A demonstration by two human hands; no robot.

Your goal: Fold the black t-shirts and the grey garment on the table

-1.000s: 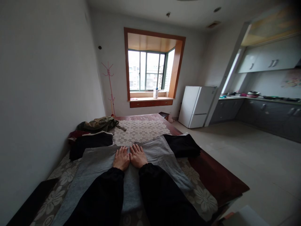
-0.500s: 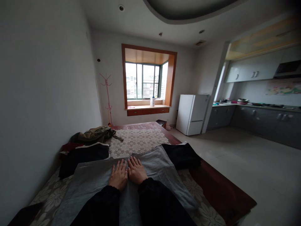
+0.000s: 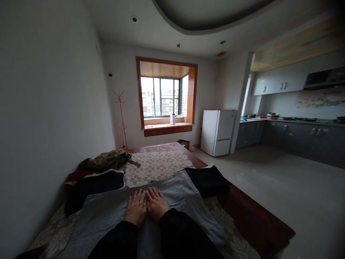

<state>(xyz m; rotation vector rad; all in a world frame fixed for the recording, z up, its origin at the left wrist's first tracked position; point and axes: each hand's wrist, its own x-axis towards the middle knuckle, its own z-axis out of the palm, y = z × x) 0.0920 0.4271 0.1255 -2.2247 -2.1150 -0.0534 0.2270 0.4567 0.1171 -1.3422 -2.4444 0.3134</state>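
Observation:
A grey piece of clothing [image 3: 105,212] is spread over the near part of the table, its exact kind unclear. My left hand [image 3: 136,208] lies flat on it, fingers stretched toward the far edge of the cloth. Right beside it, my right hand [image 3: 156,204] rests palm down on the same cloth, fingers also extended. The two hands nearly touch at the thumbs. Neither one grips anything. Black sleeves cover both wrists.
Folded black clothing [image 3: 207,181] lies right of the grey cloth, and another black garment [image 3: 98,187] left of it. Behind that sits an olive bag or jacket [image 3: 104,161]. A patterned lace tablecloth [image 3: 159,163] covers the dark red table [image 3: 253,212]. A white fridge [image 3: 217,131] stands beyond.
The view has tilted slightly upward, so the scene sits a little lower in the picture. Both hands stay flat at the same place on the grey cloth.

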